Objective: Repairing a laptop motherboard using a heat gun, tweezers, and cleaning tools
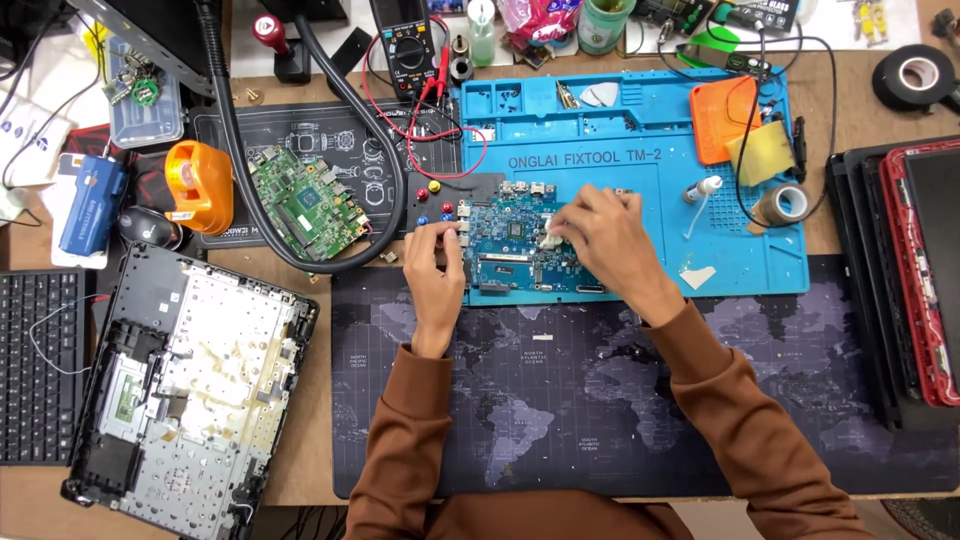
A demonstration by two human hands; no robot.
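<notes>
Nearest me, brown sleeves (420, 450) run off the lower edge. My left hand (436, 262) steadies the blue circuit board (510, 255) at its left rim, fingers curled on the edge. Right hand (605, 240) covers the board's right part, its grip pinching a small white wad (551, 238), half hidden, on the blue repair mat (640, 150) across the tabletop (310, 410).

Two circuit boards (520, 250), two hands (435, 268)

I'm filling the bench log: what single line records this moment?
left hand: steadies blue circuit board at its left edge | right hand: presses small white wad onto board | board on blue repair mat
</notes>
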